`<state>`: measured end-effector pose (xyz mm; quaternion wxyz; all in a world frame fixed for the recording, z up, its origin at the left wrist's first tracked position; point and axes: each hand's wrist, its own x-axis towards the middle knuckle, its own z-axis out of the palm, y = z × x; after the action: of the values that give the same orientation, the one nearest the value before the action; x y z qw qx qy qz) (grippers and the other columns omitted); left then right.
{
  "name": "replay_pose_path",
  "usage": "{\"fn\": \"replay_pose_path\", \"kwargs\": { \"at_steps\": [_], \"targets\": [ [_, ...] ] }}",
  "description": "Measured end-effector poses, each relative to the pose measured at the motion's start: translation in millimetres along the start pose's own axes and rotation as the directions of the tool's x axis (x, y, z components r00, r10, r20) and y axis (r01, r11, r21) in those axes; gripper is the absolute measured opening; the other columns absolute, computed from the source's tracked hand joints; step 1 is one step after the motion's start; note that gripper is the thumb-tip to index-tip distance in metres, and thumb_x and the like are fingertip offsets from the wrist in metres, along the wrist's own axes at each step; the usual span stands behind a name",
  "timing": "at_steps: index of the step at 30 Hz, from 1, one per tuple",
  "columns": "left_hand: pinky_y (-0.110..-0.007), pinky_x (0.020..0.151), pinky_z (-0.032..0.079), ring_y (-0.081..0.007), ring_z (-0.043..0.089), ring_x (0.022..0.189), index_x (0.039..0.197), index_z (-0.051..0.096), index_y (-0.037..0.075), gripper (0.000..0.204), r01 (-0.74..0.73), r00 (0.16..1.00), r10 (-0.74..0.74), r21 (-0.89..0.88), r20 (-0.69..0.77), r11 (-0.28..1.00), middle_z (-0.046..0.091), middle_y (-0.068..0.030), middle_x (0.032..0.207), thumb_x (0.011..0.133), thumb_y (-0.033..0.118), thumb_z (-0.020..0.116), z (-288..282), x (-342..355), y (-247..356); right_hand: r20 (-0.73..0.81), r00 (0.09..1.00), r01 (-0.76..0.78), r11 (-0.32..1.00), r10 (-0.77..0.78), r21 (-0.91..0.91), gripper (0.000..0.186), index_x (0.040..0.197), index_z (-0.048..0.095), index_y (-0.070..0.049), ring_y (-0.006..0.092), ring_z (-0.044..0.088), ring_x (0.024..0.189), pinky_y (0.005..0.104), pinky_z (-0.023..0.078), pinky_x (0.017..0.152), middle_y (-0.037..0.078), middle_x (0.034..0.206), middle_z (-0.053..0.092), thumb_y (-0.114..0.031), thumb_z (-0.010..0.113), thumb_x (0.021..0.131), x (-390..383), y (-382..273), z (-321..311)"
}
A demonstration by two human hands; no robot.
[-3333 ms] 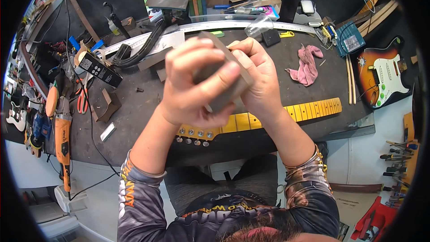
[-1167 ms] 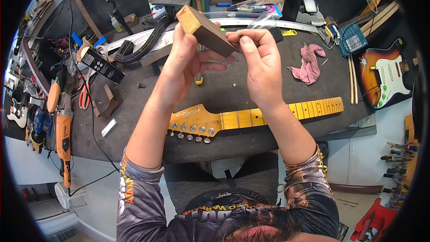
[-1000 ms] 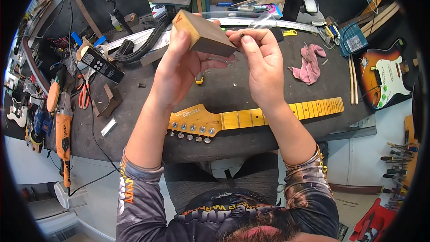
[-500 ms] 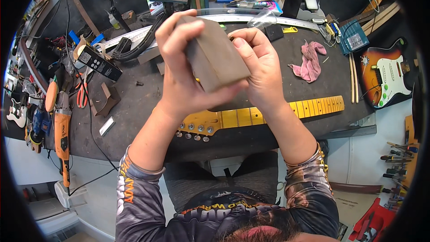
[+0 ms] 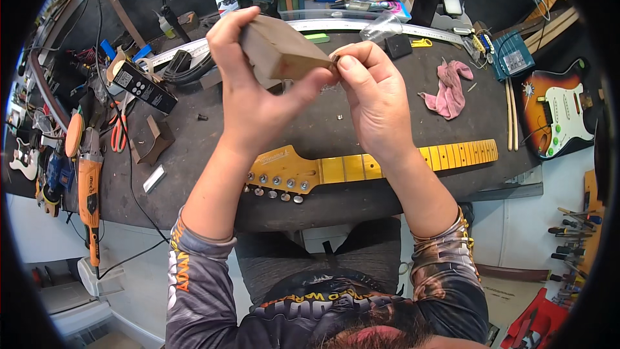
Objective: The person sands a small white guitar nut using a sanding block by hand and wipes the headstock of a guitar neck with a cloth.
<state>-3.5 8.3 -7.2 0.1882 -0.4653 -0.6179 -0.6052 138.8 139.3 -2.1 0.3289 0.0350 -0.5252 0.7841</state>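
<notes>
A brown rectangular block point(image 5: 287, 48), with the look of a sanding block, is tilted in the air in the grip of my left hand point(image 5: 248, 103). Thumb and fingers of my right hand point(image 5: 374, 94) pinch a small dark piece point(image 5: 335, 61) against or close to the block's right corner. That piece is too small to name. Below both hands a guitar neck point(image 5: 407, 163) of yellow maple lies across the bench, its headstock point(image 5: 282, 168) and metal tuners to the left. My right forearm passes over the middle of the neck.
Left on the bench are a curled brown sheet point(image 5: 154, 141), red-handled pliers point(image 5: 119, 132), a small silver bar point(image 5: 154, 179) and an orange power tool point(image 5: 89, 200). A pink cloth point(image 5: 447, 90) and a sunburst guitar body point(image 5: 558, 106) lie right. A long ruler point(image 5: 349, 24) spans the back.
My left hand has shifted up and left, turning the block so that its end faces me more. The right hand stays pinched nearly in place, and the headstock now shows more fully.
</notes>
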Motion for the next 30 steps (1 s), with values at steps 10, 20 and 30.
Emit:
{"fn": "replay_pose_path", "kwargs": {
  "at_steps": [10,20,30],
  "targets": [
    [-0.049,0.115,0.045,-0.032,0.048,0.142,0.158,0.031,0.008,0.119,-0.1,0.995,0.1,-0.003,0.011,0.995,0.044,-0.017,0.15,0.073,0.053,0.102,0,1,5,0.004,1.0,-0.022,1.0,0.022,0.012,0.018,0.12,0.065,-0.002,0.0106,0.067,0.102,0.0303,0.054,0.099,0.004,0.11,0.071,-0.018,0.068,0.112,-1,1,0],
    [-0.043,0.11,0.053,-0.027,0.056,0.134,0.158,0.034,0.009,0.104,-0.001,0.999,-0.001,0.024,0.046,1.0,0.043,-0.0155,0.151,0.08,0.031,0.099,-5,2,7,0.052,0.995,-0.094,0.991,0.089,0.092,0.017,0.119,0.065,-0.002,0.0084,0.066,0.105,0.0284,0.053,0.099,0.003,0.112,0.071,-0.017,0.068,0.112,0,3,-4],
    [-0.045,0.116,0.045,-0.0281,0.048,0.141,0.157,0.034,0.007,0.111,-0.068,0.997,0.068,0.006,0.021,0.998,0.044,-0.0148,0.149,0.076,0.044,0.102,-1,2,7,0.104,0.992,-0.095,0.98,0.078,0.172,0.015,0.118,0.065,-0.003,0.0125,0.066,0.101,0.0316,0.054,0.099,0.004,0.106,0.071,-0.016,0.066,0.111,2,3,-7]
  ]
}}
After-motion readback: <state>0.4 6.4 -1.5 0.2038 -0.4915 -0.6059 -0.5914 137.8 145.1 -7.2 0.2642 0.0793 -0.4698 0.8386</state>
